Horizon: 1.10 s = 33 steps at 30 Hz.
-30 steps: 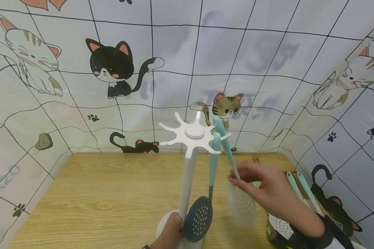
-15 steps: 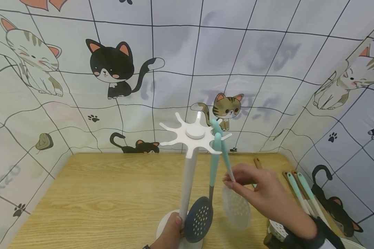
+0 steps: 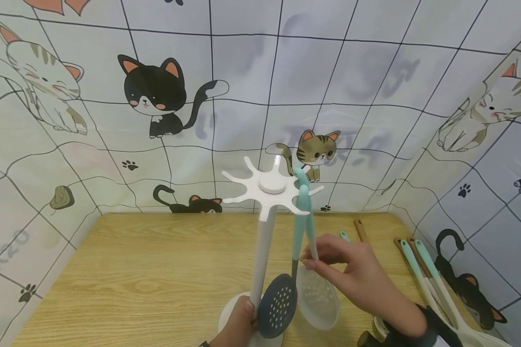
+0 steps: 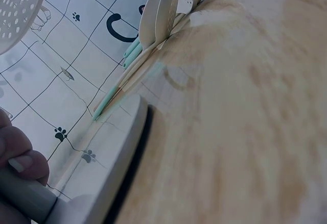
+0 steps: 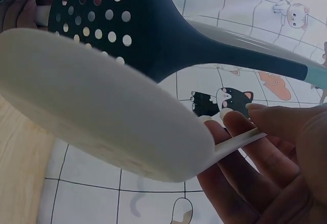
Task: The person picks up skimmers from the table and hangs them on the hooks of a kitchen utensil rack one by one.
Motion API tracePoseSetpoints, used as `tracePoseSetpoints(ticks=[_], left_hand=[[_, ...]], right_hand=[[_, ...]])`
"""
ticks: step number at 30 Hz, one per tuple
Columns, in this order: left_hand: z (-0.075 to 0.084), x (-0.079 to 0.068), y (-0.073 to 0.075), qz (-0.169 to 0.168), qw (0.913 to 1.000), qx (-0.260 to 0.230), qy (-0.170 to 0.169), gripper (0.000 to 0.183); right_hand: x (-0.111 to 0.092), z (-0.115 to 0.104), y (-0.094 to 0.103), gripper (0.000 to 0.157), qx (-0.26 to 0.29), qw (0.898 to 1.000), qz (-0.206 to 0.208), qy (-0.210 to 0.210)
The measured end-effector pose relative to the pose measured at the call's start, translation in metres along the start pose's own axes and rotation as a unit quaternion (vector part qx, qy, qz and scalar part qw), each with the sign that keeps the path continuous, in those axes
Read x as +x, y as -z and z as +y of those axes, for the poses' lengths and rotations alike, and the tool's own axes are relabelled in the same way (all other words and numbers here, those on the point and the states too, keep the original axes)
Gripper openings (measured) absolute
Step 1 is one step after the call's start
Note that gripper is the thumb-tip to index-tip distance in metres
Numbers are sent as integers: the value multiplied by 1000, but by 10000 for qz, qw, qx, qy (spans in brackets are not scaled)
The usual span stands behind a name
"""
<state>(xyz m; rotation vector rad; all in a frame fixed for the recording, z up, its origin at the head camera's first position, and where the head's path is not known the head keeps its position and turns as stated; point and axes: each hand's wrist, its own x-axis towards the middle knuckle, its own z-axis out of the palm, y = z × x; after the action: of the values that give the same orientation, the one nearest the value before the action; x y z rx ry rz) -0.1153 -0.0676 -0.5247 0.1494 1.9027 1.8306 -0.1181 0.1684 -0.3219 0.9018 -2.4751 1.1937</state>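
Note:
A white utensil rack [image 3: 264, 246] with a star-shaped top of hooked arms stands upright on a round base [image 4: 110, 152]. My left hand [image 3: 239, 322] grips its pole low down. From one arm hangs a dark grey skimmer [image 3: 278, 308] with a mint handle. My right hand [image 3: 351, 277] pinches the neck of a white skimmer [image 3: 319, 301], thumb and fingertips around it. This second skimmer's mint handle rises to the rack's top just behind the dark one, its tip overlapping an arm. In the right wrist view the white bowl [image 5: 102, 106] partly covers the dark skimmer.
More white utensils [image 3: 434, 284] with mint and wooden handles lie at the right of the wooden table [image 3: 147, 270]. A dark, round-ended handle [image 3: 366, 340] shows at the bottom right. Behind rises a cat-patterned wall covering [image 3: 243, 72].
My right hand has moved left and slightly down, bringing the white skimmer closer to the rack and more upright behind the dark one. My left hand has stayed on the pole.

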Motion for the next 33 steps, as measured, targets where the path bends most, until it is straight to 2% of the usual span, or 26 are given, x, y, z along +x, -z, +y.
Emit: tracePoseSetpoints(ticks=[4,8,11,17,19,26,33], left_hand=[[0,0,0,-19,9999,36,-103,63],[1,-5,-2,166,9988,-56,462,64],[2,-7,-3,277,9976,-54,640,61],[1,-4,-2,187,9994,-68,278,62],[0,-3,-2,151,9995,-40,289,64],[1,-1,-2,74,9998,106,138,61],[-1,-1,0,57,9999,35,146,64]], right_hand=[[-2,2,-6,24,151,9999,-1,-23],[-4,5,-13,25,257,9996,66,58],[-5,6,-18,25,291,9996,52,4],[-11,11,-27,17,293,9986,-30,-445],[-13,14,-30,16,279,9978,-35,-593],[-26,22,-37,24,72,9933,-113,-1144],[-38,28,-39,30,401,9839,-306,-1717]])
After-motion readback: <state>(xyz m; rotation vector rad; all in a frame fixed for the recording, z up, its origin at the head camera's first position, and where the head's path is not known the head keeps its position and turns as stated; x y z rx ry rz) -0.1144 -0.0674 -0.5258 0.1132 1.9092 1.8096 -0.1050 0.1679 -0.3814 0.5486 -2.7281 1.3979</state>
